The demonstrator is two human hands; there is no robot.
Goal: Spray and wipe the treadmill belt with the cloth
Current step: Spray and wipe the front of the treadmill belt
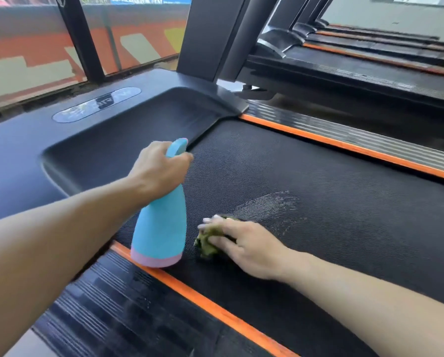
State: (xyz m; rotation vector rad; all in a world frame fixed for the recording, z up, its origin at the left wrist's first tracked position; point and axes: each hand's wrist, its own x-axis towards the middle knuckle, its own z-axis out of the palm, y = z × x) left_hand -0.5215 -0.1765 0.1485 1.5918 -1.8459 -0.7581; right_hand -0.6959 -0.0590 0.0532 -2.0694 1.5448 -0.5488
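Note:
The black textured treadmill belt (331, 202) fills the middle of the view, with a pale wet patch near its centre. My left hand (159, 168) grips the neck of a light blue spray bottle (161, 228) with a pink base, held just above the belt's near edge. My right hand (244, 243) presses flat on a crumpled green cloth (206, 242) that lies on the belt beside the bottle. Most of the cloth is hidden under my fingers.
Orange strips (210, 307) and ribbed black side rails (128, 313) border the belt on both sides. The dark motor cover (92, 132) and an upright post (210, 34) stand ahead. More treadmills (370, 60) line up to the right; a window runs along the left.

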